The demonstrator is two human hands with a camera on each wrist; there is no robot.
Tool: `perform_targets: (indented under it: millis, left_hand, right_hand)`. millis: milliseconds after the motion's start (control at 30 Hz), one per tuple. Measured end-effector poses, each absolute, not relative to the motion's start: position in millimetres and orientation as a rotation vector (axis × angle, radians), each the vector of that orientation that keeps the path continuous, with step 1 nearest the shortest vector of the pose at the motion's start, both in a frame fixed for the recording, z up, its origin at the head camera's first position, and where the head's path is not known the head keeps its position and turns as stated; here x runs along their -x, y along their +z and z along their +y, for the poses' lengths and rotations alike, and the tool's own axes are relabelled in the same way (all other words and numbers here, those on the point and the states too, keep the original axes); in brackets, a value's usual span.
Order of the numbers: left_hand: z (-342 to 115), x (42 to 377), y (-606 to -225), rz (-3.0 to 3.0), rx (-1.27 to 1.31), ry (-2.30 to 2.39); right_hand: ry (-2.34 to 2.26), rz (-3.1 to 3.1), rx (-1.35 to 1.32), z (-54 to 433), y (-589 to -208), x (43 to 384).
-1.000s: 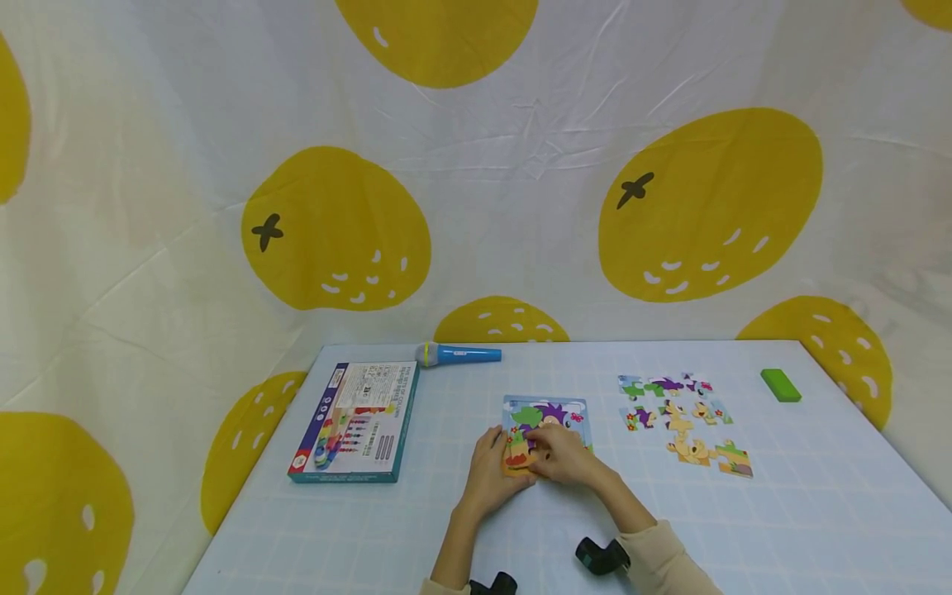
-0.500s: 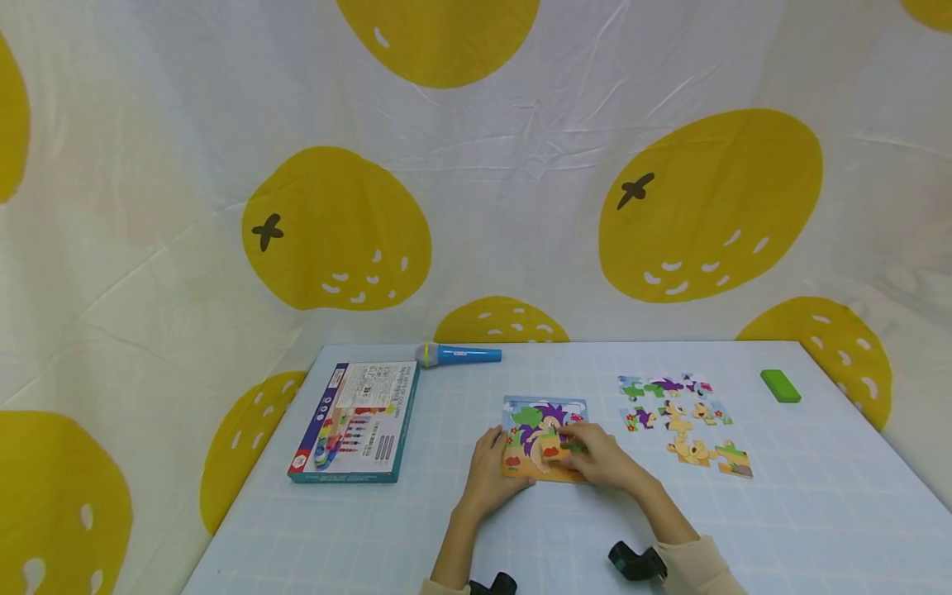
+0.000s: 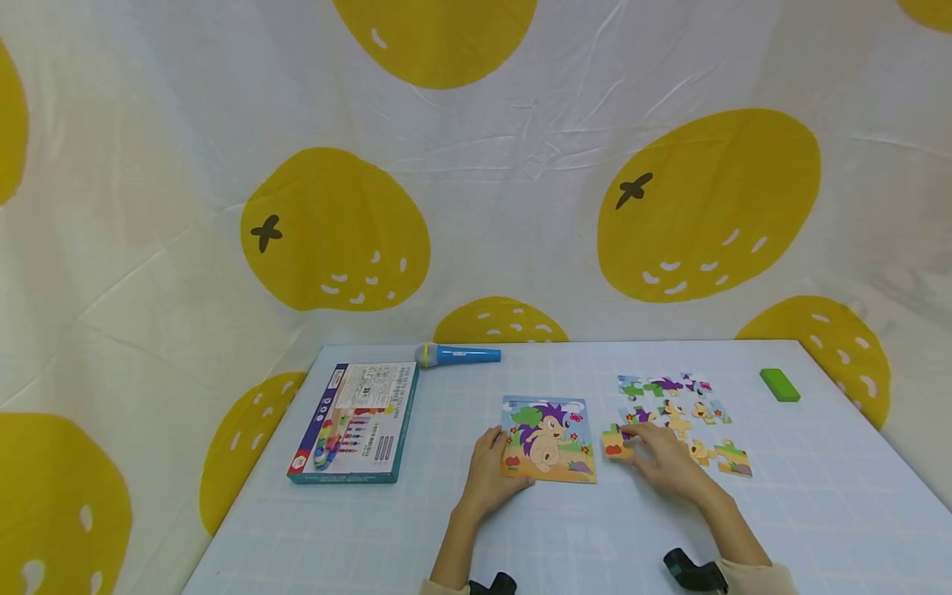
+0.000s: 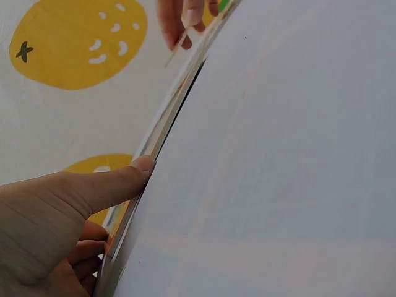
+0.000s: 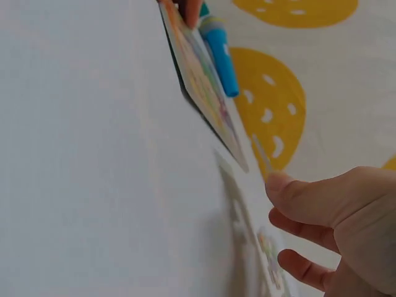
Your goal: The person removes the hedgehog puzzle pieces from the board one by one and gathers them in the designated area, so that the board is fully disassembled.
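Note:
A square puzzle board [image 3: 549,442] with a purple-haired hedgehog picture lies flat on the table. At its lower left corner my left hand [image 3: 487,473] grips the edge, the thumb [image 4: 139,170] along the near side and the fingers by the left side. To the right of the board, my right hand [image 3: 664,460] pinches a jigsaw piece [image 3: 614,444] showing a red apple on orange and green. Seen edge-on, that piece [image 5: 260,153] stands off the tabletop between thumb and fingertips. Part of the loose jigsaw pieces [image 3: 678,416] is hidden behind the right hand.
The loose pieces lie in rough rows right of the board, one with a cactus [image 3: 735,459] at the lower right. A green block [image 3: 780,385] sits farther right. A flat box [image 3: 372,421] lies at left, and a blue toy microphone [image 3: 464,355] lies along the back edge.
My right hand has lifted the apple jigsaw piece off the board and carried it right, beside the loose pieces. The board's hedgehog picture is now uncovered. My left hand has stayed put.

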State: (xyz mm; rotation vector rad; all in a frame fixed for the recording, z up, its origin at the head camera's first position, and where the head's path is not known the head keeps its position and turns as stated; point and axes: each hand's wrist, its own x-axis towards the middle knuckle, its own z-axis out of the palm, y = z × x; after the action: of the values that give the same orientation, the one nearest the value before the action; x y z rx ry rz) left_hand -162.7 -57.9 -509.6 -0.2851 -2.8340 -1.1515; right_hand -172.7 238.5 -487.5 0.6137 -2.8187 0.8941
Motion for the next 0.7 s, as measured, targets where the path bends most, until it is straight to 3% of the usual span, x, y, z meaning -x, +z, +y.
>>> perform_targets:
  millis: [300,700]
  left_hand:
    - [-58.3,164.5,-511.6,-2.838,0.284,-1.137]
    - [-59.1,163.3,-511.4,-2.823,0.313,-1.13]
  right_hand:
    - [0.791,-2.932,-0.415,270.7,-491.0,164.0]
    - [0.671,-2.972,-0.434,271.9,-493.0,161.1]
